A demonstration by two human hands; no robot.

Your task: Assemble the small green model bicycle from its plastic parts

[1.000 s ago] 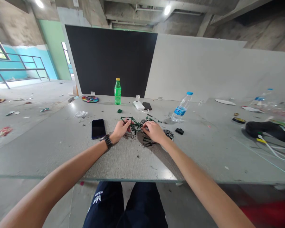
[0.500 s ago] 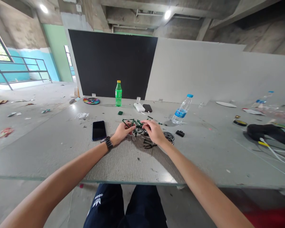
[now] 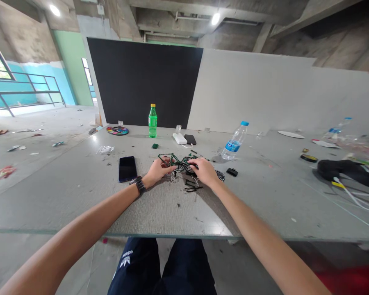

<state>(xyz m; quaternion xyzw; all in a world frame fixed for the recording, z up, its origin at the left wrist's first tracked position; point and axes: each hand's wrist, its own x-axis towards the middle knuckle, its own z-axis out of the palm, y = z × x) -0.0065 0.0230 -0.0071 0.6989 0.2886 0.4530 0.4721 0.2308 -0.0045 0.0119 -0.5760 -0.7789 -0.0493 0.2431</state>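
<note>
The left hand (image 3: 156, 170) holds a green toy bicycle (image 3: 177, 162), the right hand (image 3: 204, 170) at its other end; a phone (image 3: 127, 169) lies nearby.

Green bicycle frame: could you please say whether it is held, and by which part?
The left hand holds the green bicycle frame by its lower side; which tube cannot be told.

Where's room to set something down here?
Left of the black rectangular phone, the grey table is mostly bare; likewise between the clear blue-capped plastic bottle and dark round roll. It's crowded around the left hand and right hand, with small green bicycle parts.
</note>
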